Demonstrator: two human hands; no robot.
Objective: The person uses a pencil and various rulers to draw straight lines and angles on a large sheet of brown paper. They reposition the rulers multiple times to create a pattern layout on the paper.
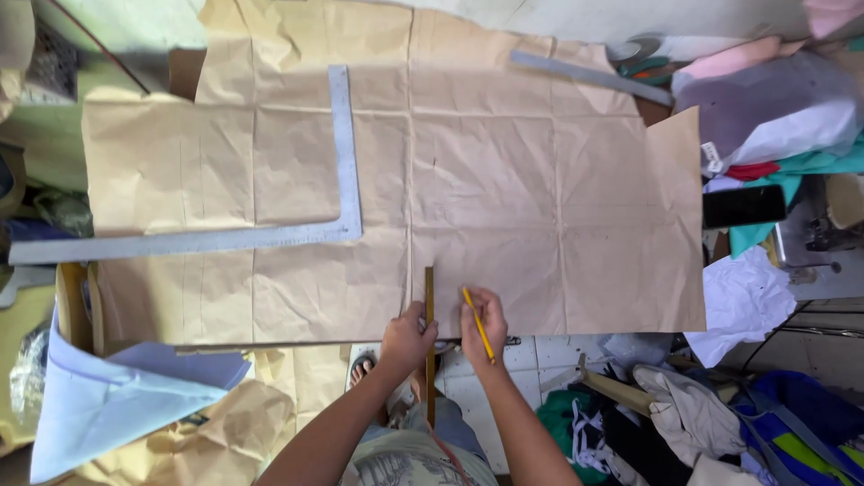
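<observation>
pencil (478, 325) tip hidden under right hand (483, 326).

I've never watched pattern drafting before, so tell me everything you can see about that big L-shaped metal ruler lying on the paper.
The L-shaped ruler looks like dull grey metal, flat, with fine markings along its edges. Its long arm runs across the brown paper and past the paper's left edge; its short arm points away from the person. The corner sits near the sheet's middle fold. It lies flat, and neither hand touches it.

Bare brown paper (540, 198) open centre and right, metal square (345, 180) barring the left, grey ruler (589, 76) far right, fabric pile (774, 117) crowding right edge.
</observation>
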